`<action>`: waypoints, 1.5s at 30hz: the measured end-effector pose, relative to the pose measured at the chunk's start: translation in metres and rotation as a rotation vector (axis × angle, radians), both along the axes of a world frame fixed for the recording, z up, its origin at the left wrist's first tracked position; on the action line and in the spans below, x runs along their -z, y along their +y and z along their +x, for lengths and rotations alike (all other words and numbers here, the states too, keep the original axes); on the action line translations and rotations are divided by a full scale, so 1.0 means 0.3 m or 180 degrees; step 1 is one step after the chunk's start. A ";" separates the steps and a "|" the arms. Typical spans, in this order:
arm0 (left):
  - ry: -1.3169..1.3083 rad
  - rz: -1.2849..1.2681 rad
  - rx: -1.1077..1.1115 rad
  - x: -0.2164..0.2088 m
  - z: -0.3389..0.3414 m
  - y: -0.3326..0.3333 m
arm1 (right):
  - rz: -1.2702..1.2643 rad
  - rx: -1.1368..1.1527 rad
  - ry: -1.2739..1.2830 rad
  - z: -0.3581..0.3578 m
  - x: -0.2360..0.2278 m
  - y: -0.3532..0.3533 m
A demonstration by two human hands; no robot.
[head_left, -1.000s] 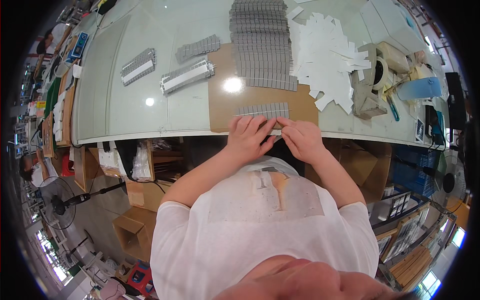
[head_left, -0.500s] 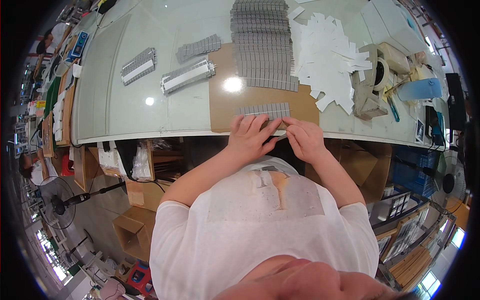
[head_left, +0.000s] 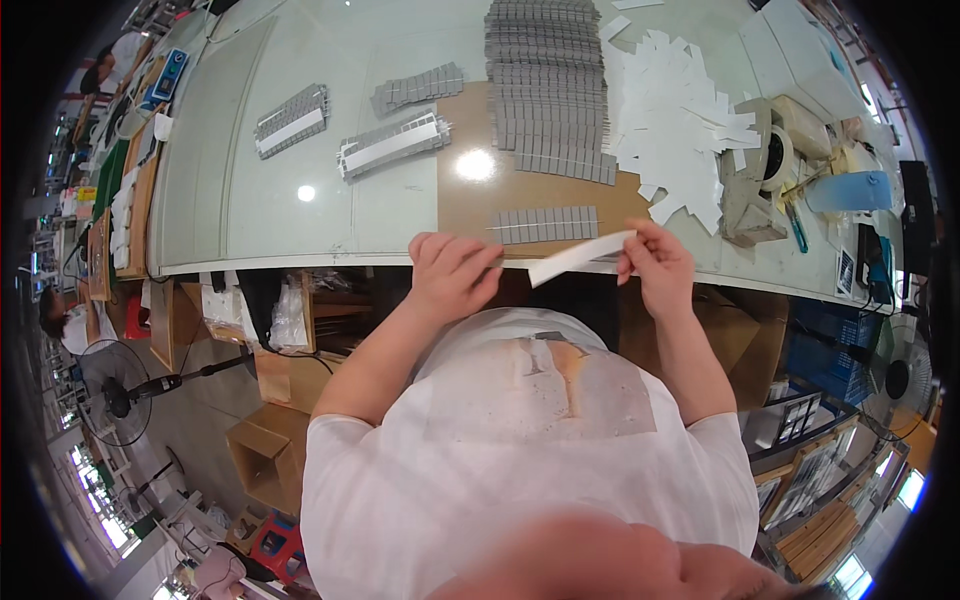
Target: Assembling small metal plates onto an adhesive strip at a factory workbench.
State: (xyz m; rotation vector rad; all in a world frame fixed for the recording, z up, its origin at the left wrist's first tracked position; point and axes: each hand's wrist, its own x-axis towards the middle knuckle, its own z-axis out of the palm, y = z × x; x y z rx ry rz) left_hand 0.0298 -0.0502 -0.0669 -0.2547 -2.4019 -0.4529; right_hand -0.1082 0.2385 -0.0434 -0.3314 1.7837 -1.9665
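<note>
My right hand (head_left: 660,265) pinches one end of a white paper-like strip (head_left: 580,258), which slants down to the left over the table's front edge. Just beyond the strip, a row of grey rectangular pieces (head_left: 548,225) with a thin pale line across its middle lies on a brown board (head_left: 462,205). My left hand (head_left: 455,275) rests at the table edge, left of that row, its fingers bent over the edge and the thumb apart. I see nothing in it. Whether its fingertips touch the row's end is not clear.
A long stack of similar grey rows (head_left: 548,90) covers the board's far part, beside a heap of white strips (head_left: 668,130). Grey bundles topped with white strips (head_left: 395,145) lie left. A tape dispenser (head_left: 755,175) and blue bottle (head_left: 848,190) stand right.
My hands have moved apart. The right one has drawn the white strip back to the right, off the grey row, while the left has slid left to the row's end.
</note>
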 end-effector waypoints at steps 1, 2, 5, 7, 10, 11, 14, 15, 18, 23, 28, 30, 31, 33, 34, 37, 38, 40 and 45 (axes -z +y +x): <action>0.0013 -0.0084 0.0024 0.002 0.006 -0.021 | -0.0349 0.0236 -0.0284 -0.008 -0.035 -0.034; 0.0011 -0.0088 0.0012 0.004 0.007 -0.028 | -0.0369 0.0295 -0.0421 -0.010 -0.060 -0.064; -0.0026 -0.0112 0.0085 0.003 0.005 -0.025 | -0.0100 0.0282 -0.0708 -0.029 -0.055 -0.124; -0.0011 -0.0136 0.0049 0.005 0.001 -0.018 | -0.0003 0.0292 -0.0740 -0.033 -0.050 -0.153; -0.0059 -0.0169 0.0029 0.004 0.002 -0.018 | 0.0261 0.0323 -0.0720 -0.035 -0.034 -0.173; -0.0054 -0.0161 0.0019 0.006 0.000 -0.018 | 0.0420 0.0344 -0.0669 -0.036 -0.029 -0.176; -0.0004 -0.0162 -0.0001 0.006 0.000 -0.022 | 0.0581 0.0373 -0.0514 -0.038 -0.021 -0.181; -0.0026 -0.0178 0.0003 0.005 0.001 -0.023 | 0.0586 0.0373 -0.0510 -0.038 -0.022 -0.184; -0.0025 -0.0202 0.0014 0.003 -0.001 -0.023 | 0.0651 0.0346 -0.0472 -0.036 -0.022 -0.188; -0.0058 -0.0266 0.0014 0.003 -0.004 -0.023 | 0.0642 0.0320 -0.0453 -0.036 -0.025 -0.188; -0.0061 -0.0297 0.0009 0.001 -0.011 -0.019 | 0.0690 0.0355 -0.0457 -0.037 -0.025 -0.185; -0.0068 -0.0303 0.0012 -0.003 -0.010 -0.019 | 0.0722 0.0390 -0.0451 -0.032 -0.030 -0.188; -0.0080 -0.0311 -0.0003 -0.006 -0.010 -0.019 | 0.0737 0.0405 -0.0419 -0.028 -0.033 -0.192; -0.0075 -0.0294 0.0020 -0.011 -0.009 -0.019 | 0.0757 0.0446 -0.0377 -0.027 -0.037 -0.181; -0.0082 -0.0285 0.0012 -0.013 -0.009 -0.020 | 0.0845 0.0467 -0.0337 -0.025 -0.036 -0.172; -0.0073 -0.0316 0.0015 -0.016 -0.008 -0.021 | 0.1006 0.0478 -0.0335 -0.030 -0.024 -0.137; -0.0065 -0.0311 0.0031 -0.016 -0.008 -0.021 | 0.1072 0.0446 -0.0380 -0.032 -0.021 -0.125; -0.0066 -0.0284 0.0029 -0.015 -0.008 -0.022 | 0.1160 0.0444 -0.0196 -0.029 -0.018 -0.113; -0.0025 -0.0296 0.0012 -0.008 -0.010 -0.016 | 0.1534 0.0424 0.1253 -0.018 0.033 -0.074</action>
